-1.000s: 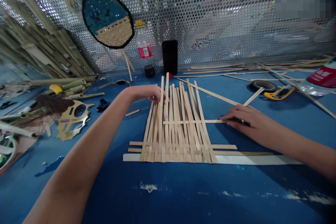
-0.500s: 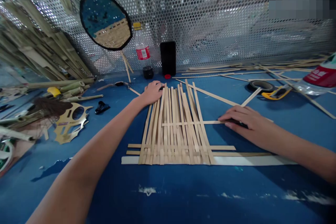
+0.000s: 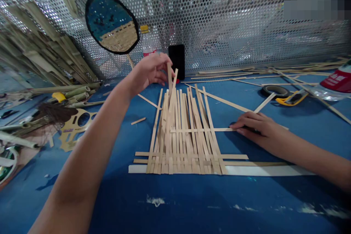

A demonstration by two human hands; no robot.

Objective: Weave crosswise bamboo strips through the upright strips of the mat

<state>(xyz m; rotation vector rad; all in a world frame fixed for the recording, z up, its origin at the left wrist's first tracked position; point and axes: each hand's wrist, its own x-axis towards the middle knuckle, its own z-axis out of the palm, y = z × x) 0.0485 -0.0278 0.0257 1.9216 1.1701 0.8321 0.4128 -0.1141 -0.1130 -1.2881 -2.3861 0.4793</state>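
Observation:
Thin bamboo strips (image 3: 181, 117) lie side by side on the blue table, interlaced near their lower ends with crosswise strips (image 3: 236, 156). A white strip (image 3: 255, 170) runs beneath that lower edge. My left hand (image 3: 153, 69) is closed on the upper end of a lengthwise bamboo strip (image 3: 170, 75), which is lifted off the table. To the right, my right hand (image 3: 253, 126) grips the end of a crosswise bamboo strip (image 3: 223, 129). Its left part passes among the lengthwise strips. The right fingertips are partly hidden, and something dark shows under that palm.
A round woven fan (image 3: 112, 25), a bottle (image 3: 149, 44) and a black phone (image 3: 177, 60) stand by the perforated metal screen. Black tape (image 3: 274, 90) and a yellow-handled cutter (image 3: 292, 98) lie right. Bamboo pieces (image 3: 74, 97) crowd the left. Another bottle (image 3: 334, 84) lies far right.
My left hand has risen from the strips' upper ends, raising a bamboo strip's end with it. A short loose piece now shows on the left. My right hand stays on the crosswise strip.

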